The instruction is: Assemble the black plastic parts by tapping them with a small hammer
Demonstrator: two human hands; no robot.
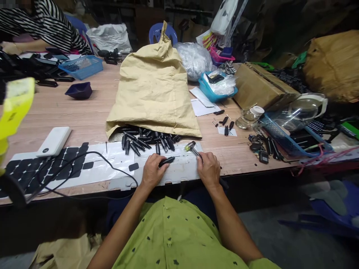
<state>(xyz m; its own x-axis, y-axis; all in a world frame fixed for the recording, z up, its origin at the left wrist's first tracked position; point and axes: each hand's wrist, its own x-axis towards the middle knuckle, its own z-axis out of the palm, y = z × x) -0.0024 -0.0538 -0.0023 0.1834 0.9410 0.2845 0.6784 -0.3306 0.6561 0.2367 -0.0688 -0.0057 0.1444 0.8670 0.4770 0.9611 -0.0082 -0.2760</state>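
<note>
My left hand [153,170] is closed around a short black tubular part [167,161], whose tapered end points to the right. My right hand [209,169] grips the handle of a small hammer [190,146] with a metal head and a yellowish face, raised slightly over the work board. Under both hands lies a whitish board [179,170] at the table's front edge. Just beyond it, several similar black parts [137,142] spill from the mouth of a large tan sack [154,89].
At left are a white power bank [54,141], black cable [101,156], dark small tray [79,90] and blue basket [81,67]. A person in a striped sleeve [56,26] sits far left. On the right stand a glass jar [248,117], cardboard box [259,87] and blue tray [294,140].
</note>
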